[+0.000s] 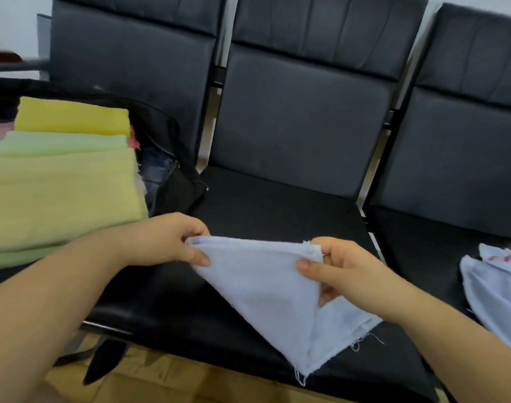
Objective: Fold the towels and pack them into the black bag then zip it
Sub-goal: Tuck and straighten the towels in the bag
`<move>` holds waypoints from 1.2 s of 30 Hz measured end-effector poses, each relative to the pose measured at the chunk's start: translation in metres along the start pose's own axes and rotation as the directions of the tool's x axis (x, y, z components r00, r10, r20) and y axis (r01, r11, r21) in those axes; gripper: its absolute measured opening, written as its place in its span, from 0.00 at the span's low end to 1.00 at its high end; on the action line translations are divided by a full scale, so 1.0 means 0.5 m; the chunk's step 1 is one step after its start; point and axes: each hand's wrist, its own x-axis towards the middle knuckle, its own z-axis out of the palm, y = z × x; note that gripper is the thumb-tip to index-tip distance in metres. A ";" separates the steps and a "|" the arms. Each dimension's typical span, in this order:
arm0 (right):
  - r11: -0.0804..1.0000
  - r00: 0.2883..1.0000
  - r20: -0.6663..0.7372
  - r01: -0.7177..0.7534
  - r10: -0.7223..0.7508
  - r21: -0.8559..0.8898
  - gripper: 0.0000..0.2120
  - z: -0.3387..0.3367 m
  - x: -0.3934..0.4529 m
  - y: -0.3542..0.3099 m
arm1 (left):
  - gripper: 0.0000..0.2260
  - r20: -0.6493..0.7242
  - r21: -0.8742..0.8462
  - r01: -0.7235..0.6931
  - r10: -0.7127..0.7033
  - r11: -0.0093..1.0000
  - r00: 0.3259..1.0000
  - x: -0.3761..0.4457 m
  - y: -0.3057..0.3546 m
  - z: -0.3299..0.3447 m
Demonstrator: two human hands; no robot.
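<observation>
A pale blue towel (273, 289) hangs doubled over above the middle seat, its frayed corners pointing down. My left hand (172, 239) pinches its upper left corner. My right hand (335, 269) pinches its upper right corner, thumb on the near side. Folded yellow and green towels (62, 181) lie stacked on the left. Behind and beside that stack sits the black bag (172, 170), its zip open and some cloth showing inside.
A row of black padded seats (292, 126) runs across the view. More crumpled pale blue cloth (495, 283) lies on the right seat. A bag strap (103, 365) dangles off the front edge over a tan floor.
</observation>
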 end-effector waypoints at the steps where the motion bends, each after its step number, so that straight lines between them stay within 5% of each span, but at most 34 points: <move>1: 1.000 1.000 -0.003 -0.004 0.004 0.007 0.07 -0.021 -0.012 0.006 | 0.10 -0.017 -0.135 -0.009 0.007 0.991 1.000 0.010 0.013 -0.002; 5: 0.998 0.999 -0.016 -0.035 0.035 0.046 0.10 -0.095 -0.048 0.028 | 0.13 -0.116 -0.500 -0.109 0.059 0.859 0.992 0.069 0.088 0.018; 13: 0.944 0.901 -0.290 -0.330 0.323 0.026 0.08 -0.198 -0.046 0.123 | 0.08 -0.327 -0.562 -0.133 -0.071 0.816 0.942 0.229 0.215 0.137; 16: 0.795 0.813 -0.412 -0.541 0.411 -0.274 0.10 -0.206 -0.028 0.182 | 0.20 -0.200 -0.361 0.103 -0.184 0.927 0.962 0.270 0.190 0.188; 19: 0.740 0.792 -0.513 -0.556 0.333 -0.378 0.12 -0.203 -0.017 0.200 | 0.27 -0.045 -0.044 0.336 -0.338 0.941 0.940 0.283 0.155 0.214; 22: 0.786 0.832 -0.441 -0.506 0.336 -0.356 0.10 -0.174 -0.008 0.190 | 0.25 -0.035 0.063 0.352 -0.350 0.934 0.936 0.279 0.148 0.218; 24: 0.726 0.861 -0.353 -0.502 0.367 -0.470 0.12 -0.157 -0.004 0.192 | 0.25 -0.016 0.125 0.378 -0.379 0.917 0.925 0.266 0.155 0.214; 29: 0.663 0.888 -0.354 -0.456 0.293 -0.594 0.20 -0.152 -0.016 0.192 | 0.19 0.331 0.166 0.480 -0.507 0.862 0.796 0.198 0.177 0.187; 31: 0.681 0.931 -0.318 -0.351 0.181 -0.642 0.22 -0.139 -0.033 0.184 | 0.18 0.277 0.328 0.349 -0.443 0.878 0.853 0.169 0.183 0.182; 33: 0.734 0.972 -0.225 -0.204 0.071 -0.648 0.22 -0.114 -0.055 0.166 | 0.16 0.132 0.431 0.134 -0.209 0.892 0.969 0.145 0.187 0.179; 36: 0.762 0.998 -0.047 -0.069 0.051 -0.644 0.23 -0.070 -0.082 0.160 | 0.13 0.203 0.339 -0.187 0.123 0.922 0.971 0.093 0.189 0.192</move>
